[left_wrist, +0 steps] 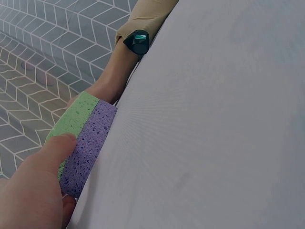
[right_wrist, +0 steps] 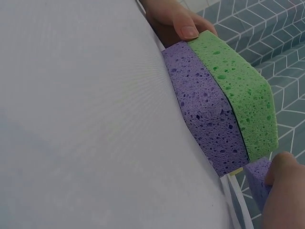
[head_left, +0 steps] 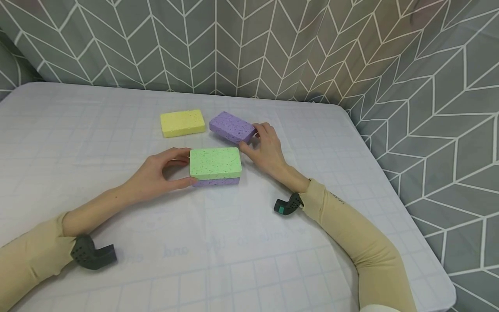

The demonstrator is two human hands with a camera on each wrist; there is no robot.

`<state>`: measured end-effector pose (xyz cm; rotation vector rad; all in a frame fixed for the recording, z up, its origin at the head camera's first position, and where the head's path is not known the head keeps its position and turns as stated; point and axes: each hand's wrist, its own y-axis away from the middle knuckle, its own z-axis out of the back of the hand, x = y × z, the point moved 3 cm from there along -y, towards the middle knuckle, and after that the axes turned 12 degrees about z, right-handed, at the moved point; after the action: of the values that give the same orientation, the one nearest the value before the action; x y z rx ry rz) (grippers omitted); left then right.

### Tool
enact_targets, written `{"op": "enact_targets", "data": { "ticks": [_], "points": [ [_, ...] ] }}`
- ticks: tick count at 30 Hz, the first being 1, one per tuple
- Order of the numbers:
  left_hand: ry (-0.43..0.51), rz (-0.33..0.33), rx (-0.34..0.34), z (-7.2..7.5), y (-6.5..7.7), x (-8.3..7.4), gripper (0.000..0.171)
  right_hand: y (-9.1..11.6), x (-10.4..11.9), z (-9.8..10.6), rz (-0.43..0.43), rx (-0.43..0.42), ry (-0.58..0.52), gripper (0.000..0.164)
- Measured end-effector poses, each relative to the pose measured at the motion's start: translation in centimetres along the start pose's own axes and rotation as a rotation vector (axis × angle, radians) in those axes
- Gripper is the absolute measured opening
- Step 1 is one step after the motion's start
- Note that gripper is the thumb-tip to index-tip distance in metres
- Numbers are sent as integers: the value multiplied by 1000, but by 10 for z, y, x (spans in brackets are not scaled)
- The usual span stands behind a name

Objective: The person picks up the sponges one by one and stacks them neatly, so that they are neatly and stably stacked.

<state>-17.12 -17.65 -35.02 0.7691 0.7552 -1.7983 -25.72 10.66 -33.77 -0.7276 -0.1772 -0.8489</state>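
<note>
A green sponge lies flat on top of a purple sponge, the two edges nearly lined up. My left hand holds this stack at its left end, thumb on the near side and fingers behind. Just beyond the stack, my right hand grips a second purple sponge by its right end, thumb in front and fingers at the back. That sponge is turned at an angle and looks slightly tilted. In the right wrist view the stack mostly hides it.
A yellow sponge lies on the white table, left of the second purple sponge. Behind the table and along its right side hangs a grey curtain with white lines. Each wrist carries a dark camera.
</note>
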Motion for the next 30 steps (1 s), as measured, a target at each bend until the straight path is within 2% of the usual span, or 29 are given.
{"op": "enact_targets", "data": {
  "ticks": [17,30],
  "points": [
    [-6,-1,1,0,0,-1,70,1,1,1,38,-37,-46,56],
    [-19,6,3,1,-1,-1,70,2,3,3,111,-59,-91,55]
  ]
}}
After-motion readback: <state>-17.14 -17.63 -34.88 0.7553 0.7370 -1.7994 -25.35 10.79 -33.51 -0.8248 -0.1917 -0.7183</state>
